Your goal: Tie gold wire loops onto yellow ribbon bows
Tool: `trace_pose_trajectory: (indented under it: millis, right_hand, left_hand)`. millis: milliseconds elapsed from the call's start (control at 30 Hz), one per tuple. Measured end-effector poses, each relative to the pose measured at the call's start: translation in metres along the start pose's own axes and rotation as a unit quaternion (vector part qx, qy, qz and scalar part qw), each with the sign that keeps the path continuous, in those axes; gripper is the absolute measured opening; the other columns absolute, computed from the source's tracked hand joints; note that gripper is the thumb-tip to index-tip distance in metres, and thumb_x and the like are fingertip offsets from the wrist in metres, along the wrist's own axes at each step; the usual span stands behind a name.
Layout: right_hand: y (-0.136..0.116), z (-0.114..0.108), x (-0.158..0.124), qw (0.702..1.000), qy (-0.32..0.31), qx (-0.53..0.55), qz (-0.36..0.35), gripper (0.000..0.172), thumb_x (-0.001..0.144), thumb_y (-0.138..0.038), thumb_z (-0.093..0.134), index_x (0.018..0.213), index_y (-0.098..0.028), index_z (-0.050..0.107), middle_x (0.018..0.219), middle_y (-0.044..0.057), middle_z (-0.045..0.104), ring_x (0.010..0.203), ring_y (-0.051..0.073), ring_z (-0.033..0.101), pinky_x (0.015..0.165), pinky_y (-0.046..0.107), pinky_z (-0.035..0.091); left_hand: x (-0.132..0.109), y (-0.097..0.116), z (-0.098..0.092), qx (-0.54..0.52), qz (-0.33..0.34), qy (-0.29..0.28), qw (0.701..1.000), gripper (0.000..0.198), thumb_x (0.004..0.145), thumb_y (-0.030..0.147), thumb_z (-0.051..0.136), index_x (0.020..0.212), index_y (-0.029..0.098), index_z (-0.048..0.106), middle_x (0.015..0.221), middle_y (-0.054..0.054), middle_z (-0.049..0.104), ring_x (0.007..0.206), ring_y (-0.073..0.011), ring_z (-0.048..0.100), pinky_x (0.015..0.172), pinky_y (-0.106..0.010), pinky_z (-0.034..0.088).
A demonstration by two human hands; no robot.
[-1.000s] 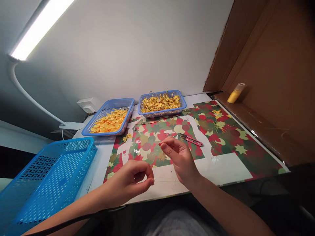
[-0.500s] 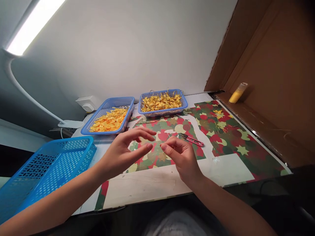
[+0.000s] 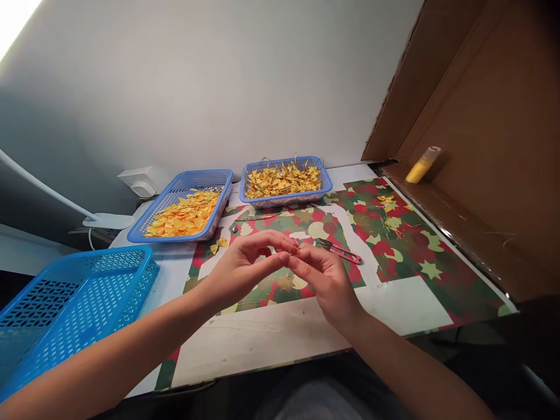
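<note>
My left hand (image 3: 251, 256) and my right hand (image 3: 326, 277) meet fingertip to fingertip above the camouflage-patterned mat (image 3: 245, 296). Both are closed in a pinch; whatever lies between the fingers is too small to make out. Thread snips with pink handles (image 3: 345, 253) lie just beyond my right hand. Left of my left hand, a small yellow bow (image 3: 218, 245) rests on the mat, and a small dark metallic piece (image 3: 234, 229) is behind it.
Two blue baskets stand by the wall: one with yellow ribbon pieces (image 3: 186, 216), one with gold-corded bows (image 3: 284, 179). A larger blue basket (image 3: 126, 303) sits at left, near a lamp arm (image 3: 48, 185). A yellow-filled tube (image 3: 422, 165) is on the cardboard at right.
My left hand has moved right and its fingers have closed against those of my right hand. The bow and metallic piece now show beside it. The camera view has shifted slightly.
</note>
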State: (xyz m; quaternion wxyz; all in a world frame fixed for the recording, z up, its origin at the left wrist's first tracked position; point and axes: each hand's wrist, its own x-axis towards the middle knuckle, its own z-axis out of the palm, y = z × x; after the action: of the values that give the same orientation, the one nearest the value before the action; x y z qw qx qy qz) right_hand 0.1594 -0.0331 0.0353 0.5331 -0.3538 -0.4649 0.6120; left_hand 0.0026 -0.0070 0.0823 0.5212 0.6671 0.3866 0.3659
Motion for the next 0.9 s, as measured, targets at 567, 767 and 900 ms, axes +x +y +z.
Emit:
trace_pose_trajectory:
  millis: [567,767,900]
  right_hand:
    - [-0.001,-0.001,-0.004,0.998,0.014,-0.044,-0.031,0.017,0.081,-0.031,0.068,0.068,-0.020,0.065,0.067,-0.002,0.054,0.066,0.012,0.046,0.066,0.030,0.038]
    - [-0.001,0.000,-0.005,0.998,0.015,-0.047,-0.027,0.016,0.081,-0.030,0.068,0.069,-0.021,0.066,0.066,-0.002,0.056,0.066,0.013,0.047,0.066,0.030,0.039]
    - [-0.001,0.000,-0.005,0.998,0.018,-0.052,-0.027,0.016,0.080,-0.030,0.069,0.067,-0.020,0.065,0.067,-0.002,0.057,0.066,0.013,0.048,0.067,0.030,0.040]
  left_hand:
    - [-0.003,0.010,-0.001,0.158,0.046,0.041,0.986,0.019,0.087,0.029,0.065,0.073,0.017,0.066,0.081,-0.004,0.068,0.079,-0.0158,0.061,0.069,-0.027,0.048]
    - [-0.002,0.017,-0.002,0.196,0.057,0.049,0.978,0.024,0.087,0.030,0.063,0.067,0.017,0.063,0.079,-0.004,0.068,0.080,-0.0162,0.061,0.069,-0.026,0.048]
    - [0.000,0.017,-0.004,0.227,0.098,0.063,0.967,0.022,0.088,0.026,0.062,0.068,0.017,0.064,0.079,-0.003,0.068,0.077,-0.0148,0.062,0.070,-0.025,0.049]
